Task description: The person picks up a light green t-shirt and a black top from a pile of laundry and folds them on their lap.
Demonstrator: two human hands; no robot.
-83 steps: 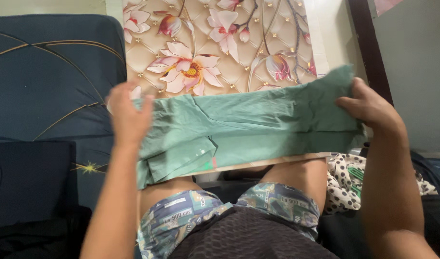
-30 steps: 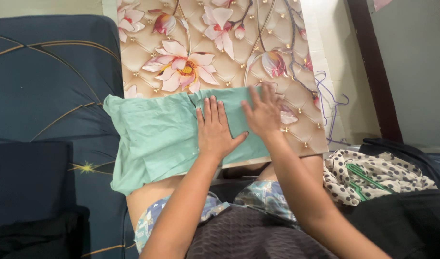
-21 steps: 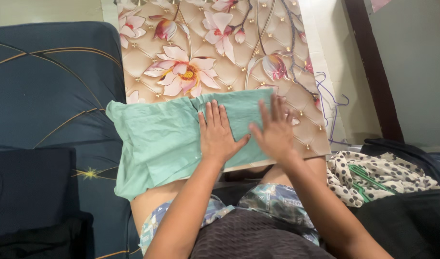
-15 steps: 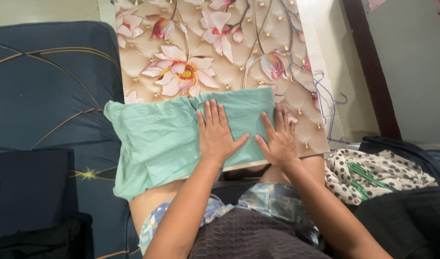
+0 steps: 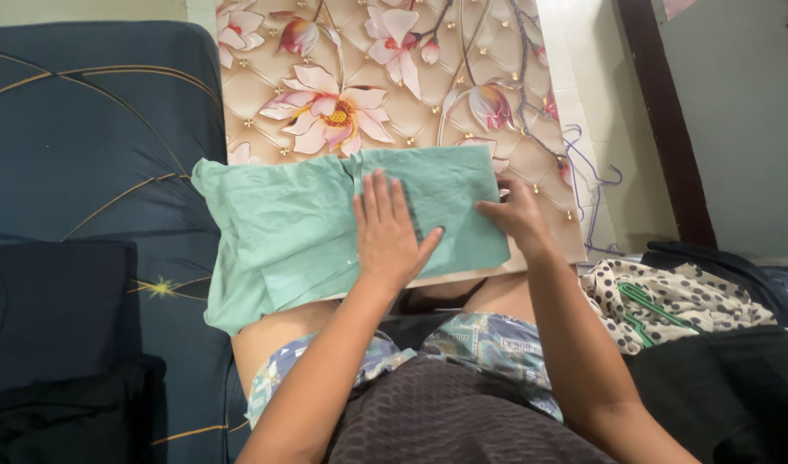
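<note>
A mint-green garment (image 5: pixel 291 236) lies folded across a flat board printed with pink flowers (image 5: pixel 394 86), which rests over my knees. My left hand (image 5: pixel 389 232) is pressed flat on the middle of the cloth, fingers spread. My right hand (image 5: pixel 516 215) rests at the cloth's right edge, fingertips touching the fabric there; whether it pinches the edge is unclear. The cloth's left part hangs over the board's edge onto my leg.
A dark blue cushion with gold lines (image 5: pixel 84 146) fills the left. A folded black garment (image 5: pixel 58 318) lies at lower left. A polka-dot cloth (image 5: pixel 669 301) and dark clothes (image 5: pixel 729 378) lie at right. A purple hanger (image 5: pixel 587 202) sits beside the board.
The wide green garment has been folded in from the right to about half its width. My right hand slid down and right to the cloth's edge; my left hand stays flat.
</note>
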